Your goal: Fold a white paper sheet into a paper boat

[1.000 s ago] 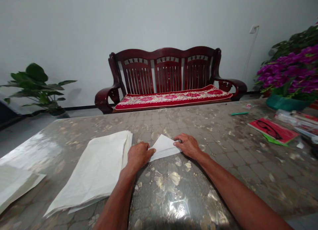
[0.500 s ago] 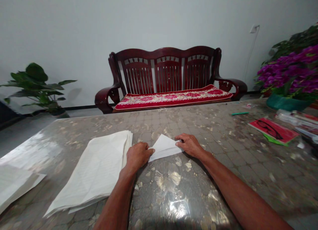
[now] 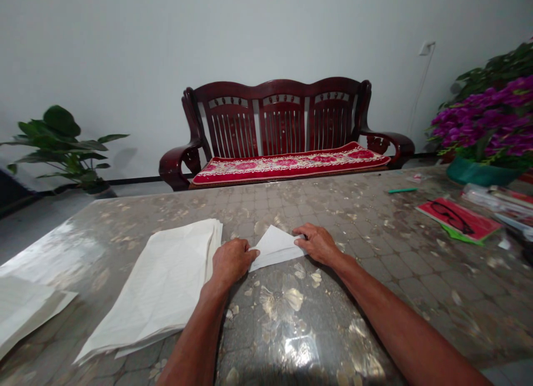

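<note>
A small folded sheet of white paper [image 3: 277,247] lies on the table between my hands, its peak pointing away from me and a folded band along its near edge. My left hand [image 3: 234,260] pinches its left corner, thumb on top. At the right corner, my right hand [image 3: 318,243] grips it between thumb and curled fingers. Fingertips under the paper are hidden. Just left of my left hand lies a stack of white paper sheets [image 3: 156,280], faintly lined, partly behind my left forearm.
More paper [image 3: 25,308] lies at the table's left edge. On the right are a green pen [image 3: 402,190], dark-framed glasses [image 3: 452,216] on a red booklet [image 3: 478,222], and purple flowers in a teal pot [image 3: 478,173]. A wooden bench [image 3: 283,89] stands beyond the patterned table [image 3: 266,314].
</note>
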The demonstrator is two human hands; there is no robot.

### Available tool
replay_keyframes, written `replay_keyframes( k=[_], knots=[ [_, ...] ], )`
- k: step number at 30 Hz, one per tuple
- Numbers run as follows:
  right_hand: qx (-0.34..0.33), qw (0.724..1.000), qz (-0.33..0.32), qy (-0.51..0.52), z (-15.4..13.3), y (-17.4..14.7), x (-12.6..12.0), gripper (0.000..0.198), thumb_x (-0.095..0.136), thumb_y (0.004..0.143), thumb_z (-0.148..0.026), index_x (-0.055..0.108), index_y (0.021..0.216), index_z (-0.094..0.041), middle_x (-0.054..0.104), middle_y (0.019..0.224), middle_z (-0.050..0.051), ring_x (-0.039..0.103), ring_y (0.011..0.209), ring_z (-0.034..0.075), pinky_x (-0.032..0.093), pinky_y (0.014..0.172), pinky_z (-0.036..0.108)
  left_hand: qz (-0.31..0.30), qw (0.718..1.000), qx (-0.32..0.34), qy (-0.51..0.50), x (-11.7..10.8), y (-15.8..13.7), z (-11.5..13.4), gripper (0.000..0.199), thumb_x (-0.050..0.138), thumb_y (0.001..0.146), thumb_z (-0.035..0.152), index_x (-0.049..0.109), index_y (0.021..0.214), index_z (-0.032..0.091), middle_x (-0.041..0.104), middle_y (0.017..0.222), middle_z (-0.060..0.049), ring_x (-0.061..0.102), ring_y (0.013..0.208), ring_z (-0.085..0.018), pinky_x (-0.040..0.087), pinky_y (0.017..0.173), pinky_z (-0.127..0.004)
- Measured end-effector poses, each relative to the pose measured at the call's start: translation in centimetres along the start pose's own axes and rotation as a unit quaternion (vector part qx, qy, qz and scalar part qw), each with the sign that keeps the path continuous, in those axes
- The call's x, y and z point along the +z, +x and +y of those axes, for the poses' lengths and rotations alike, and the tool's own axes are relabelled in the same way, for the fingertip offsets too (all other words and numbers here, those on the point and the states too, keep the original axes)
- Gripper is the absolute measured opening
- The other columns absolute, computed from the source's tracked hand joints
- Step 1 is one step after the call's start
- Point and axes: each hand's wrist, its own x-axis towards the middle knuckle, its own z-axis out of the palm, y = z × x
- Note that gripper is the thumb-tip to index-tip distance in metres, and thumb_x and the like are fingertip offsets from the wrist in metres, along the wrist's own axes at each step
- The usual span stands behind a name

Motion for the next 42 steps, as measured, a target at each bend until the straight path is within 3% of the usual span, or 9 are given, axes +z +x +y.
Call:
replay_keyframes(
  k=[9, 15, 20, 25, 29, 32, 36, 42],
  knots=[
    [-0.012, 1.0, -0.002, -0.025, -0.5, -0.3, -0.4, 0.037, 0.058, 0.09, -0.026, 0.07, 0.125, -0.028, 0.07, 0.107, 0.004, 0.064, 0.097, 0.019, 0.044, 0.083, 0.028, -0.007, 1.0, 0.0, 0.0, 0.0, 0.0, 0.0, 0.029, 0.057, 0.087, 0.049, 0.07, 0.083, 0.023, 0.077, 0.092, -0.008, 0.071, 0.091, -0.026, 0.044, 0.069, -0.03],
    [-0.137, 0.987, 0.042, -0.07, -0.9, -0.6, -0.5, 0.032, 0.057, 0.091, -0.015, 0.073, 0.116, -0.027, 0.066, 0.124, 0.006, 0.057, 0.11, 0.022, 0.036, 0.094, 0.034, -0.003, 1.0, 0.004, 0.0, 0.0, 0.1, -0.1, 0.029, 0.056, 0.086, 0.048, 0.07, 0.083, 0.023, 0.076, 0.093, -0.009, 0.071, 0.09, -0.026, 0.044, 0.068, -0.031],
    [-0.189, 0.974, 0.043, -0.122, -1.4, -0.7, -0.3, 0.024, 0.056, 0.091, -0.011, 0.076, 0.095, -0.024, 0.069, 0.102, 0.007, 0.054, 0.097, 0.021, 0.034, 0.089, 0.035, -0.004, 1.0, 0.001, -0.002, 0.1, 0.1, -0.1, 0.029, 0.056, 0.086, 0.049, 0.071, 0.085, 0.024, 0.077, 0.094, -0.008, 0.07, 0.091, -0.025, 0.044, 0.07, -0.03],
    [-0.163, 0.984, -0.004, -0.077, -1.3, -0.7, -0.2, 0.027, 0.054, 0.089, -0.007, 0.076, 0.093, -0.022, 0.068, 0.094, 0.005, 0.058, 0.087, 0.017, 0.038, 0.077, 0.027, -0.004, 1.0, 0.0, -0.011, 0.1, 0.0, -0.1, 0.028, 0.057, 0.086, 0.048, 0.071, 0.085, 0.023, 0.077, 0.096, -0.008, 0.07, 0.093, -0.025, 0.044, 0.069, -0.029],
    [-0.127, 0.99, -0.016, -0.065, -1.6, -1.0, -0.6, 0.027, 0.054, 0.088, -0.008, 0.076, 0.093, -0.023, 0.069, 0.093, 0.003, 0.062, 0.09, 0.016, 0.041, 0.077, 0.025, -0.006, 1.0, 0.002, -0.013, 0.0, 0.1, -0.1, 0.028, 0.057, 0.086, 0.048, 0.07, 0.084, 0.024, 0.077, 0.096, -0.008, 0.069, 0.093, -0.025, 0.044, 0.07, -0.029],
    [-0.073, 0.995, 0.004, -0.073, -2.5, -1.2, -0.7, 0.021, 0.055, 0.095, -0.024, 0.076, 0.094, -0.024, 0.07, 0.096, 0.003, 0.063, 0.089, 0.017, 0.041, 0.076, 0.026, -0.006, 1.0, 0.001, -0.014, 0.1, 0.1, -0.1, 0.028, 0.058, 0.086, 0.049, 0.07, 0.083, 0.024, 0.076, 0.095, -0.008, 0.07, 0.093, -0.025, 0.044, 0.069, -0.03],
    [-0.008, 0.995, 0.037, -0.091, -4.1, -1.1, 0.0, 0.036, 0.057, 0.094, -0.055, 0.072, 0.092, -0.022, 0.069, 0.094, 0.005, 0.062, 0.088, 0.019, 0.041, 0.074, 0.028, -0.01, 1.0, -0.006, -0.015, 0.0, 0.1, 0.0, 0.028, 0.057, 0.086, 0.049, 0.07, 0.084, 0.024, 0.077, 0.094, -0.008, 0.07, 0.093, -0.025, 0.044, 0.069, -0.029],
    [0.019, 0.992, 0.044, -0.117, -4.9, -0.8, 0.7, 0.037, 0.066, 0.087, -0.058, 0.069, 0.094, -0.022, 0.067, 0.097, 0.007, 0.061, 0.092, 0.022, 0.041, 0.08, 0.031, -0.007, 1.0, -0.003, -0.019, 0.0, 0.1, 0.0, 0.028, 0.057, 0.086, 0.048, 0.071, 0.084, 0.024, 0.076, 0.094, -0.008, 0.07, 0.093, -0.025, 0.044, 0.07, -0.029]
  ],
)
